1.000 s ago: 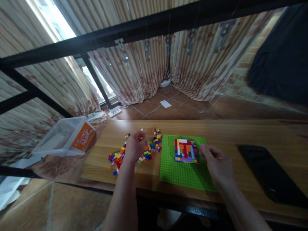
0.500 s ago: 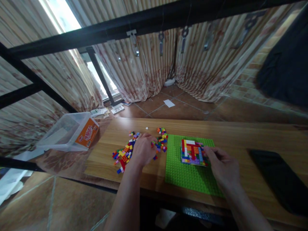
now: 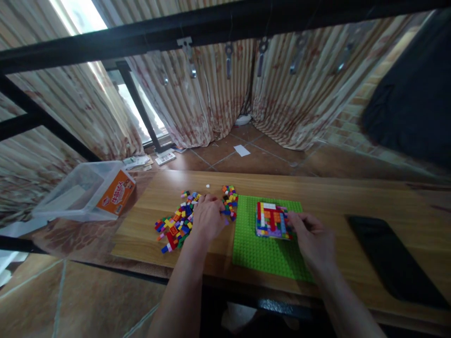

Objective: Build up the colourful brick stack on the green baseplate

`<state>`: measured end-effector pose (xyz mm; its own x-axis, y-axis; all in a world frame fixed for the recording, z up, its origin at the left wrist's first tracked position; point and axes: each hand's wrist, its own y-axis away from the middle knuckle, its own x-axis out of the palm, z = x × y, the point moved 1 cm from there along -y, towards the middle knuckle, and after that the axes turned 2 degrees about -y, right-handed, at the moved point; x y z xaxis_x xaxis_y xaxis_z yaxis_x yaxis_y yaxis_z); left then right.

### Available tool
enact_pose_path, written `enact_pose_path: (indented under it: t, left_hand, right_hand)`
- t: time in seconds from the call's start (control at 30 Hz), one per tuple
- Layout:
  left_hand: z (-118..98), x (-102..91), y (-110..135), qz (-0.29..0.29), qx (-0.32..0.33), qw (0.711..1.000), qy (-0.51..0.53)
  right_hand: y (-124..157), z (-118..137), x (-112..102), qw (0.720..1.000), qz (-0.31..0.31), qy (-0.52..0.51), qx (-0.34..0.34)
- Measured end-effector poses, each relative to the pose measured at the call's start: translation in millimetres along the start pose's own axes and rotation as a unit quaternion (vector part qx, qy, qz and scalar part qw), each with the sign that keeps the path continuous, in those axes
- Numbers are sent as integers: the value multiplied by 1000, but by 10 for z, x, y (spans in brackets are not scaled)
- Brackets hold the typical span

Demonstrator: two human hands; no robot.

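Observation:
My left hand (image 3: 207,217) is low over a pile of small colourful toy bricks (image 3: 181,218). Its fingers point down among the bricks, thumb and forefinger apart; the fingertips are partly hidden. A flat, multicoloured brick build (image 3: 274,220) with a red, white, orange and blue top is above a green studded baseplate (image 3: 269,258). My right hand (image 3: 313,237) pinches the build's right edge between thumb and fingers. The build's near side looks slightly raised, with a shadow beneath it.
The wooden table (image 3: 141,234) carries a dark phone-like slab (image 3: 394,263) at right and a lone white brick (image 3: 207,186) behind the pile. A clear plastic box (image 3: 81,188) with an orange label stands left of it. A black metal bar (image 3: 211,40) with hooks crosses above.
The view has swung a little to the right, so everything appears further left. My left hand has shifted slightly within the pile; my right hand keeps its grip on the build.

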<state>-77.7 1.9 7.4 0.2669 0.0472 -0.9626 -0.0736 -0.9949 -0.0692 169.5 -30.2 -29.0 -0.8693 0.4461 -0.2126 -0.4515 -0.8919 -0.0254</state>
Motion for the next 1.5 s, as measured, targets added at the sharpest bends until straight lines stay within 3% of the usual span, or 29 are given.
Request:
enact_pose_path:
  t: [0.13,0.23,0.43,0.57,0.77,1.0,1.17,1.5]
  left_hand:
    - [43,-85,-18,-31,39,997,57]
    - [-83,-111,-6,-27,64,986,150]
    - [-617,40,103,-2,153,954,256]
    - [-838,160,142,0,201,933,297]
    - [-918,232,116,-26,168,938,301]
    - [-809,244,28,-82,45,962,256]
    - [-757,313,-11,-49,20,969,242]
    - [-807,339,0,-18,33,968,248]
  right_hand:
    - [7,47,-12,999,-32,-22,-25]
    - [44,72,-15,995,-54,-38,-68]
    - [176,123,56,985,50,-34,-163]
    - [180,131,84,974,97,-31,-201]
    - [25,53,-10,979,91,-41,-176]
    - [-202,-77,-105,992,4,-4,-128]
    - [-260,-93,-26,993,24,24,-117]
    - [-292,-24,64,974,77,81,-197]
